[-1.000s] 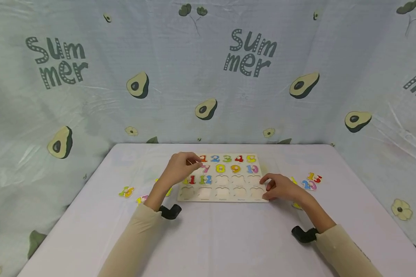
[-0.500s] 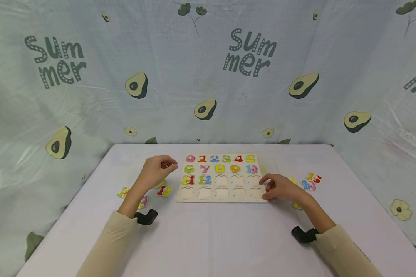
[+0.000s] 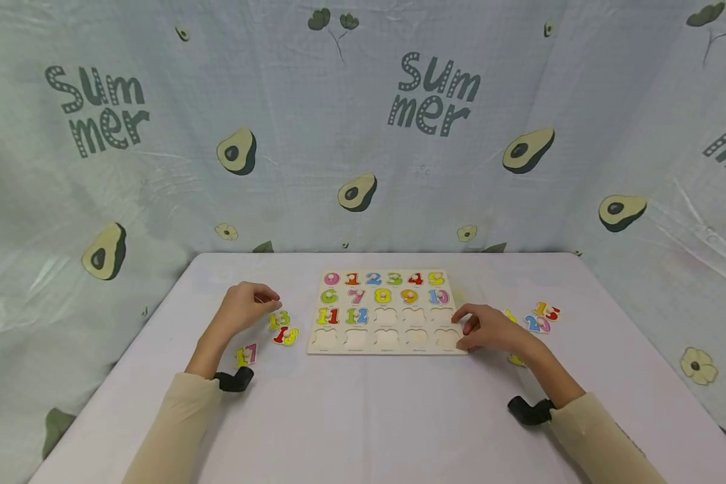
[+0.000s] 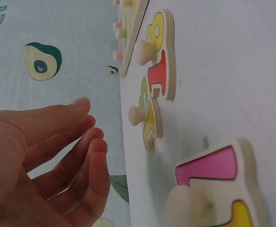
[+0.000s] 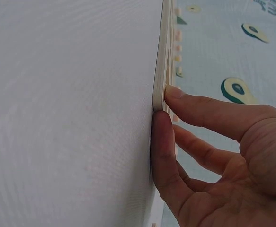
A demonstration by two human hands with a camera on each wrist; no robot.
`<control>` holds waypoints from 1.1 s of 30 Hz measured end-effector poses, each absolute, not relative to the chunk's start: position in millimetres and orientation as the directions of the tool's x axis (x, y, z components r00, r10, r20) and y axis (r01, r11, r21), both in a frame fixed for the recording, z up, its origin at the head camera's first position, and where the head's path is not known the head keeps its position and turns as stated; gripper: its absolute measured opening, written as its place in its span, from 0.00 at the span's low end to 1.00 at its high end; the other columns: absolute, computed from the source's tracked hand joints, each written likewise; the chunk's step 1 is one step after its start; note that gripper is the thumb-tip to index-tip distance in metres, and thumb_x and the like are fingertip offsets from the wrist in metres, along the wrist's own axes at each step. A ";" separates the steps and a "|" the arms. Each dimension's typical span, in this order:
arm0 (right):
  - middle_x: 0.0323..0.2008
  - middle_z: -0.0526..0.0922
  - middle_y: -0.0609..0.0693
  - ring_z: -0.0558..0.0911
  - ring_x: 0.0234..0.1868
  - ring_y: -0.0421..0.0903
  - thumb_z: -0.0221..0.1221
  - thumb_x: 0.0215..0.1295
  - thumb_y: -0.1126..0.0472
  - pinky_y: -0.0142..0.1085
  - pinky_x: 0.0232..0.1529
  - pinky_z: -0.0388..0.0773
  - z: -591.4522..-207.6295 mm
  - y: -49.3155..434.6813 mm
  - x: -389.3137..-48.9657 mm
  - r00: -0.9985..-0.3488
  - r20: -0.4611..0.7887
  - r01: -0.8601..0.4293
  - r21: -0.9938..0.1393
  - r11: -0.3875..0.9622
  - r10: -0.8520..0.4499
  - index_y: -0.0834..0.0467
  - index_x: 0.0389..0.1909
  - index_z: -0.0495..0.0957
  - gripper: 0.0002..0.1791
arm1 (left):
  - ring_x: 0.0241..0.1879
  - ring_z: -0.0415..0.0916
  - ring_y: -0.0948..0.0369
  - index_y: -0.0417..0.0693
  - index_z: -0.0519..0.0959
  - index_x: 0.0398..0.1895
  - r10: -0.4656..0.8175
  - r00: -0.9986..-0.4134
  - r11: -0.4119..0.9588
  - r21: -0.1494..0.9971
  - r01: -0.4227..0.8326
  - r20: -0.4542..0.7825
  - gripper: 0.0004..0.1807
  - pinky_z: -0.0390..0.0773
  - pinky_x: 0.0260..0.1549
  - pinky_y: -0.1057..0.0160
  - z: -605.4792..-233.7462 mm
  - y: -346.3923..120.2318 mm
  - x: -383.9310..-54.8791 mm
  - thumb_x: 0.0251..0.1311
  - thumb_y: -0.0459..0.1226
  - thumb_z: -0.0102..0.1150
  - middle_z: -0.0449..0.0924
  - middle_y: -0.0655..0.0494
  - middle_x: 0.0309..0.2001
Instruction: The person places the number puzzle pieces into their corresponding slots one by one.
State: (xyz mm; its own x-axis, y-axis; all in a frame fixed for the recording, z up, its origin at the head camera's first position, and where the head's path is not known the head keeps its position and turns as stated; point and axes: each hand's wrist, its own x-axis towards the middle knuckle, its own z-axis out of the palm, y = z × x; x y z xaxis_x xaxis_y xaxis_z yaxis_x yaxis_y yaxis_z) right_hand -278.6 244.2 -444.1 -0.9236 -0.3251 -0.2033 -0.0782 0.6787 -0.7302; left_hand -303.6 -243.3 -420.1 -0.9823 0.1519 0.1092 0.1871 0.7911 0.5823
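Observation:
My left hand (image 3: 242, 309) hovers left of the wooden number puzzle board (image 3: 372, 350), its fingers loosely bent and nothing between them. Closest to its fingertips lies the 13 piece (image 3: 279, 320), with the 18 piece (image 3: 286, 336) just below it. The 17 piece (image 4: 209, 168), with a pale peg knob, is large in the left wrist view. My right hand (image 3: 490, 328) holds the board's right edge near the front corner, thumb on the top face and a finger against the side. Number pieces 0 to 12 sit in their slots; the front slots show bare wood.
Right of the board lie a 20 piece (image 3: 538, 324) and a 15 piece (image 3: 547, 310). Two yellow pieces, one of them (image 3: 517, 360) low by the wrist, are partly hidden by my right hand. A patterned curtain (image 3: 302, 121) stands behind the white table (image 3: 369, 417).
My left hand has moved left from over the board to beside the loose pieces, uncovering the board's left columns. A piece at far left is now hidden behind the left arm. The right hand stays put.

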 end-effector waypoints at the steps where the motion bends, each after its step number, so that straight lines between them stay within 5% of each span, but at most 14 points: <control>1: 0.34 0.76 0.53 0.79 0.31 0.45 0.71 0.59 0.63 0.35 0.35 0.79 -444.1 244.1 -278.5 -0.924 -0.207 -0.075 -0.729 0.680 -0.323 0.65 0.57 0.76 0.26 | 0.39 0.80 0.54 0.40 0.88 0.45 0.151 -0.985 0.790 0.588 0.173 0.087 0.12 0.76 0.37 0.62 -421.1 -244.0 -304.2 0.66 0.39 0.66 0.88 0.46 0.41; 13: 0.34 0.75 0.53 0.79 0.31 0.45 0.72 0.59 0.63 0.34 0.35 0.79 -443.4 243.8 -277.7 -0.920 -0.217 -0.064 -0.738 0.672 -0.327 0.65 0.57 0.76 0.26 | 0.40 0.78 0.55 0.39 0.88 0.46 0.130 -0.991 0.811 0.578 0.094 -0.021 0.14 0.75 0.38 0.62 -434.0 -246.0 -309.0 0.63 0.39 0.69 0.86 0.46 0.42; 33: 0.35 0.75 0.53 0.78 0.32 0.45 0.72 0.58 0.64 0.35 0.35 0.79 -445.2 243.0 -277.3 -0.928 -0.202 -0.071 -0.731 0.679 -0.314 0.64 0.56 0.76 0.26 | 0.33 0.77 0.59 0.40 0.89 0.40 0.159 -0.987 0.822 0.559 0.113 -0.033 0.09 0.74 0.34 0.62 -439.3 -247.2 -309.4 0.60 0.36 0.71 0.87 0.51 0.35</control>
State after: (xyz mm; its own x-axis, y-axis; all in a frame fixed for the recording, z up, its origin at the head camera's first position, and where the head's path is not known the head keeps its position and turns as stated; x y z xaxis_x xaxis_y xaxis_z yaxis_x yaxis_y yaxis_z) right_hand -277.3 243.0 -445.2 -0.9279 -0.3136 -0.2015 -0.0707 0.6788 -0.7309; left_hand -309.4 -247.2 -439.3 -0.9867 0.1589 -0.0332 0.1135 0.8215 0.5587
